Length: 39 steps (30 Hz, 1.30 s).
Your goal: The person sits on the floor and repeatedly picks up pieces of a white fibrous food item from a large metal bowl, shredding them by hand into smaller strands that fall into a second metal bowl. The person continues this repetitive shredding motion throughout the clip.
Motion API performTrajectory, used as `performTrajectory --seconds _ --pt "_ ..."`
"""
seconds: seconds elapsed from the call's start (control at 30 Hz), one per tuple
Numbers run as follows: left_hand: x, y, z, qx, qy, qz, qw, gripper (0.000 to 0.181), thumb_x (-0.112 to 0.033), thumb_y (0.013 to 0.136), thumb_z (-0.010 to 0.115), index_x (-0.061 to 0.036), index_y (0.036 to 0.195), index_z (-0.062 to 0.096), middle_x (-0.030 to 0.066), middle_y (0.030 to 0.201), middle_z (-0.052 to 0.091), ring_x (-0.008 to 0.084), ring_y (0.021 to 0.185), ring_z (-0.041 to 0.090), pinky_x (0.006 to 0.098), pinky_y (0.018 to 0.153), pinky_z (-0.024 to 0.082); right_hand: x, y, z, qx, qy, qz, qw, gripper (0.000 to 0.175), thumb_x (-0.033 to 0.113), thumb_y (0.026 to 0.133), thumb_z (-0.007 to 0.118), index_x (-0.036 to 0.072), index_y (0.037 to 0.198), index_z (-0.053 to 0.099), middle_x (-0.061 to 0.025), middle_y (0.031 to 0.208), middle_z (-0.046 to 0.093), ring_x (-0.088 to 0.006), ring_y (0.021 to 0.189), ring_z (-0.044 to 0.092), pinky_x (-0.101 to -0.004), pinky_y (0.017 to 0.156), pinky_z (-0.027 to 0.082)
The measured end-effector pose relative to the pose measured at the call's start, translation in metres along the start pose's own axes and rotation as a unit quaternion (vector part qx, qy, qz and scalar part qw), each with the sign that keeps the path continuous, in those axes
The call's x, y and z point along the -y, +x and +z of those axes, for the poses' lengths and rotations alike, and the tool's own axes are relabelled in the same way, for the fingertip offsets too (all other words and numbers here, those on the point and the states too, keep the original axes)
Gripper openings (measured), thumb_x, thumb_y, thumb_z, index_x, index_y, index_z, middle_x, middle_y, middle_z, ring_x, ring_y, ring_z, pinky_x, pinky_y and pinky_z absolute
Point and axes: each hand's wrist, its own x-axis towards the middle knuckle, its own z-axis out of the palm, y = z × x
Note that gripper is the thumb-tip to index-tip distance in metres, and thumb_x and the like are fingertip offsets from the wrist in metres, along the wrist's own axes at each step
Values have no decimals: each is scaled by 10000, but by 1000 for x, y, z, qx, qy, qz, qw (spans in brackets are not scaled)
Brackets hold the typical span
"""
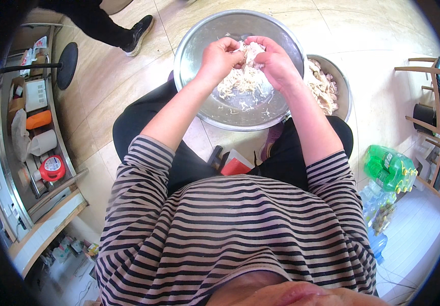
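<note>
A wide metal basin (201, 103) stands in front of me, between and beyond my knees. Over its middle, my left hand (223, 57) pinches pale shreds of what looks like cooked meat. My right hand (275, 61) holds a larger pale piece (254, 51) of the same food, close beside the left fingertips. Below both hands, a loose heap of thin pale shreds (239, 84) lies on the basin's bottom, with stray bits around it. To the right, partly hidden behind the basin, a second metal bowl (344, 84) holds larger pale pieces (321, 90).
Another person's leg and dark shoe (140, 35) are at the upper left. Shelving at left holds a red container (53, 168) and a white pitcher (44, 142). Green bottles (386, 168) stand at right near wooden chairs (434, 99). A red object (236, 166) lies between my legs.
</note>
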Motion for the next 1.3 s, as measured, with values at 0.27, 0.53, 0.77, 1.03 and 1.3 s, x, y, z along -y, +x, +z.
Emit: performTrajectory --seconds 0.27,0.53,0.77,1.03,1.3 --pt "-6 -8 4 31 -88 -26 995 228 -8 806 625 19 995 501 102 882 610 169 758 627 281 674 557 -1 1 0 29 32 -56 998 523 -140 691 413 -57 1206 458 -164 1153 506 -235 1044 528 -292 855 457" --pt "-8 -2 -2 -11 -159 14 987 175 35 758 635 9 885 517 83 763 608 143 649 614 261 590 534 -3 2 -3 -31 13 6 999 397 -69 753 531 -49 1149 514 -133 1049 567 -182 841 588 -261 706 486" --pt "-11 -2 -7 -36 -159 -6 987 198 -2 784 632 -14 939 508 76 853 614 145 732 611 282 684 533 -7 7 -9 -85 -109 -27 990 333 1 757 664 -20 1073 559 -63 840 610 -122 674 558 -222 615 456" --pt "-10 -4 -5 4 -143 -18 990 225 17 786 625 -4 965 490 87 869 607 154 756 620 287 684 540 -11 7 -7 -112 -132 -95 980 388 0 718 673 -32 1083 543 -109 923 618 -138 733 591 -254 636 494" --pt "-12 -4 -5 29 -118 -26 992 228 32 779 619 -2 959 483 99 849 604 161 737 631 291 704 550 -10 8 -8 -130 -182 -107 969 397 -31 730 666 -24 1102 529 -94 965 601 -138 804 590 -233 723 491"
